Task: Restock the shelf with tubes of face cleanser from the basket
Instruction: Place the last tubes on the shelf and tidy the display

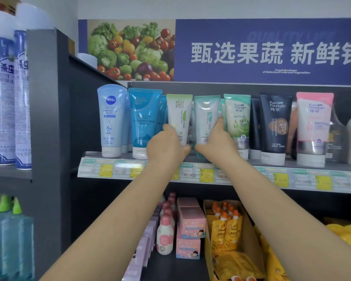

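Two white tubes with pale green tops stood cap-down on the shelf (190, 159), in the middle of the row. The left tube (178, 116) stood at about eleven o'clock from the left hand (166, 145); the right tube (206, 118) stood at eleven o'clock from the right hand (216, 138).

Such tubes were probably light and soft-walled, with a smooth plastic skin that could slide under a loose pinch. The firm parts would be the cap at six o'clock and the crimped seal at twelve, so a hold low on the body, near the cap, looked the safest way to keep each one upright.

Both arms reached up and forward, nearly straight, wrists close together. The left hand wrapped the lower part of the left tube, thumb toward the other hand. The right hand curled round the lower part of the right tube, one fingertip up against the green tube (236, 116) at its two o'clock. The basket was not in sight.
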Demonstrator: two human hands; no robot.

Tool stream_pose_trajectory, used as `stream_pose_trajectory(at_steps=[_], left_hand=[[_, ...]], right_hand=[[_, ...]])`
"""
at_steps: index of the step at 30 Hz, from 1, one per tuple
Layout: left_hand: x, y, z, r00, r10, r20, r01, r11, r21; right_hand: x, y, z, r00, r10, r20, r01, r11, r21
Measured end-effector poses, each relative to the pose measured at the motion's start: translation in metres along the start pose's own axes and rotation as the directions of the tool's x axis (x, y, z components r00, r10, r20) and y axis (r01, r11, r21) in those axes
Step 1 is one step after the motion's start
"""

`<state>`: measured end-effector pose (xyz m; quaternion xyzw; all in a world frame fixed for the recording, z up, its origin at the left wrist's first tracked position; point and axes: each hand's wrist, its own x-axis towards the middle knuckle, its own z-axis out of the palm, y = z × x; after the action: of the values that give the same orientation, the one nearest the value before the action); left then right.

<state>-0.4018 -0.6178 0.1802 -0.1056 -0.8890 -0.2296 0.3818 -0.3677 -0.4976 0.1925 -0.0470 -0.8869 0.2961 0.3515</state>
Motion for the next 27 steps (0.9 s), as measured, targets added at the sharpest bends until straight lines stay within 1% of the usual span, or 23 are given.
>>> stream_pose_trajectory(at_steps=[10,18,27], left_hand=[[0.0,-0.001,0.002,1.0,0.001,-0.016,-0.001,1.0,0.013],[-0.001,0.0,0.001,0.999,-0.005,-0.033,0.006,1.0,0.026],[-0.001,0.0,0.001,0.999,0.014,-0.032,-0.013,0.999,0.034]], right_hand=[[-0.011,0.004,-0.01,0.995,-0.087,0.056,0.083,0.994,0.073],[-0.014,0.006,-0.01,0.989,-0.141,0.031,0.139,0.987,0.081],[-0.016,0.009,-0.01,0.987,-0.158,0.009,0.157,0.987,0.042]])
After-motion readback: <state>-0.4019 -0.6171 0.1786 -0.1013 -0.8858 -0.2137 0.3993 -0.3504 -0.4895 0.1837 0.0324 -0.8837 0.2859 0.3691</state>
